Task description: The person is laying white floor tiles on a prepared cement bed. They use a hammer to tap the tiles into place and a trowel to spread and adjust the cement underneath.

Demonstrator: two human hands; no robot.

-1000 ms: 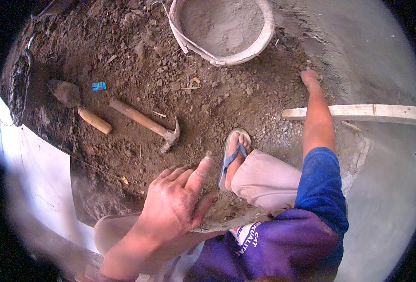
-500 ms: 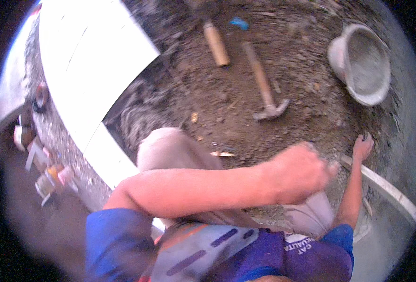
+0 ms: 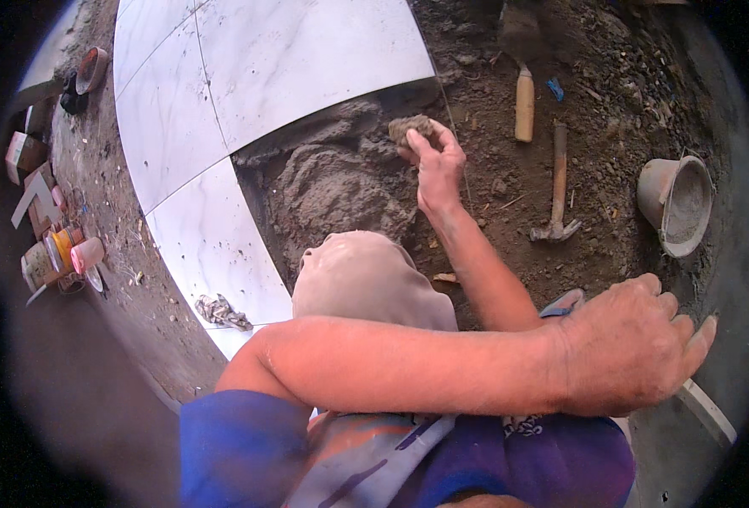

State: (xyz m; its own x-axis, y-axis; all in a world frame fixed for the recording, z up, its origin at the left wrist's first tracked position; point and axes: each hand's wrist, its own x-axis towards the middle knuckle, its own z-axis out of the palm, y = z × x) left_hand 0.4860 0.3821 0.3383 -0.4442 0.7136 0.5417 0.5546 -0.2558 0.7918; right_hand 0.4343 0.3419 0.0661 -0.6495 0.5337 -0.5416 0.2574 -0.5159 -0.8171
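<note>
My right hand (image 3: 440, 169) pinches a grey-brown clump of mortar (image 3: 410, 129) between thumb and fingers, above the far right edge of a rough mortar bed (image 3: 332, 190). White marbled floor tiles (image 3: 298, 63) border that bed on its far and left sides. Stretched across my body, my left arm ends in my left hand (image 3: 624, 343) at the right, its fingers curled. The palm faces away, so whatever it may hold is hidden. Beyond the right forearm lie a claw hammer (image 3: 559, 173) with its head toward me and a trowel (image 3: 523, 106) with a wooden handle.
A bucket (image 3: 652, 199) of grey material tilts on the soil at right. Below it runs a pale curved strip (image 3: 707, 412). A crumpled rag (image 3: 222, 311) rests on the near tile. Containers (image 3: 57, 252) and a dark red bowl (image 3: 92, 70) stand far left. A blue scrap (image 3: 555, 88) lies near the trowel.
My right hand has moved from the ground at the right to the mortar bed and now holds a clump. My left hand shifted right and nearer. The view has swung, so the tools appear farther right.
</note>
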